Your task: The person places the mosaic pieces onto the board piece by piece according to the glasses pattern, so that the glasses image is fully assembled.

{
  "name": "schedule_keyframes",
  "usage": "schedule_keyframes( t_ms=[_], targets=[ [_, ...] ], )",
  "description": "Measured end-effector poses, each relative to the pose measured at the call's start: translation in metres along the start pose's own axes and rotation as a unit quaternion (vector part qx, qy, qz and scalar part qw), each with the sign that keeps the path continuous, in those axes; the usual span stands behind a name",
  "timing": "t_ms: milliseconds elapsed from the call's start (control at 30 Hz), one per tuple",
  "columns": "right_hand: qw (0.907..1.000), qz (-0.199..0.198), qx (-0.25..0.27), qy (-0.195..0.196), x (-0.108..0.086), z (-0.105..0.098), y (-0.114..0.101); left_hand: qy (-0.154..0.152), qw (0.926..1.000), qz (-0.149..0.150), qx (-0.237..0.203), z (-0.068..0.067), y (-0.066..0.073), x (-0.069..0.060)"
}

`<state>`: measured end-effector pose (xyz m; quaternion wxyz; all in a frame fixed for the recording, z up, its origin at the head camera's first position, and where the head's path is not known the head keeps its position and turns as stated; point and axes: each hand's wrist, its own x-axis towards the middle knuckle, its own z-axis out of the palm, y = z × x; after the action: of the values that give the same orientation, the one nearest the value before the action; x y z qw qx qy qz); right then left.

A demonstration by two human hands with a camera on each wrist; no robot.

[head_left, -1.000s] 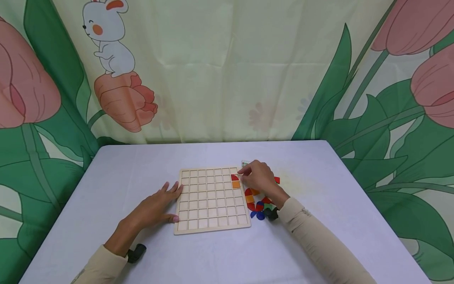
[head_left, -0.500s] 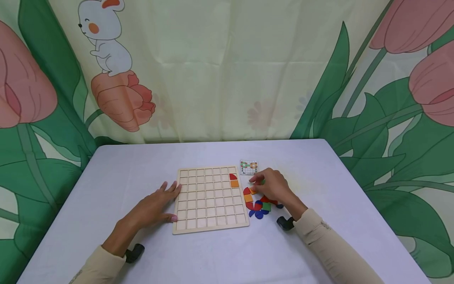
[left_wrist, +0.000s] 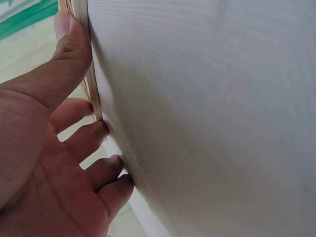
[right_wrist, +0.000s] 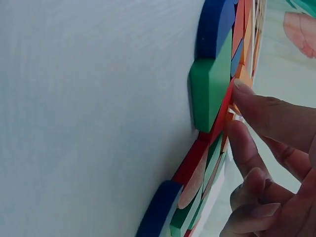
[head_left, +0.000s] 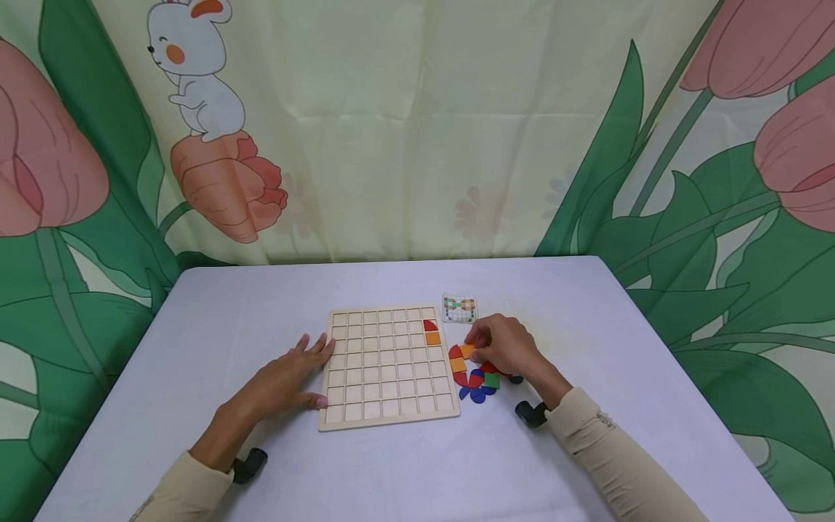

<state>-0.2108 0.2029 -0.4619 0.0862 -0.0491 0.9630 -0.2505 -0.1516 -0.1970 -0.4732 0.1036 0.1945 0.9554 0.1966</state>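
Note:
My left hand (head_left: 287, 380), fingers spread, rests against the left edge of a wooden grid board (head_left: 394, 419). In the left wrist view the thumb (left_wrist: 66, 42) lies along the board's edge. Over the pieces right of the board is my right hand (head_left: 512, 348), its fingertips beside an orange block (head_left: 467, 351). The right wrist view shows the thumb tip (right_wrist: 242, 86) close to the blocks, with a gap between thumb and fingers. A red quarter-round block (head_left: 430, 325) and an orange square block (head_left: 433, 338) sit in the board's right part.
Blue petal-shaped blocks (head_left: 478, 396), a green block (head_left: 491, 380) and red blocks (head_left: 460, 378) lie loose beside the board, some hidden under the right hand. A small pattern card (head_left: 459, 309) lies behind them on the white table (head_left: 261, 304).
My right hand has drawn back from the board's upper right corner to the loose pieces, uncovering the pattern card. The left hand stays at the board's edge.

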Motion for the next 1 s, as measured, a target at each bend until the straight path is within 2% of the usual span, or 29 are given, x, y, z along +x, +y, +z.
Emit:
schedule_keyframes(
  t_ms=[200,367,500,767,1000],
  targets=[
    [0.9997,-0.01,0.019,0.008,0.001,0.002,0.001,0.002,1.0,0.006,-0.004,0.0,0.0,-0.001],
    [0.9989,-0.004,0.046,0.01,0.003,-0.001,0.004,0.005,0.9999,0.008,-0.008,0.001,0.0,0.0],
    [0.9976,-0.005,0.065,0.025,0.006,-0.004,0.002,0.006,1.0,0.003,-0.007,0.001,0.0,0.0],
    [0.9955,-0.029,0.077,0.048,0.014,-0.004,-0.016,0.005,1.0,-0.004,-0.006,0.002,0.0,0.001],
    [0.9946,-0.016,0.091,0.046,0.027,0.004,-0.034,0.008,1.0,-0.003,-0.003,0.003,-0.002,0.001]
  ],
)
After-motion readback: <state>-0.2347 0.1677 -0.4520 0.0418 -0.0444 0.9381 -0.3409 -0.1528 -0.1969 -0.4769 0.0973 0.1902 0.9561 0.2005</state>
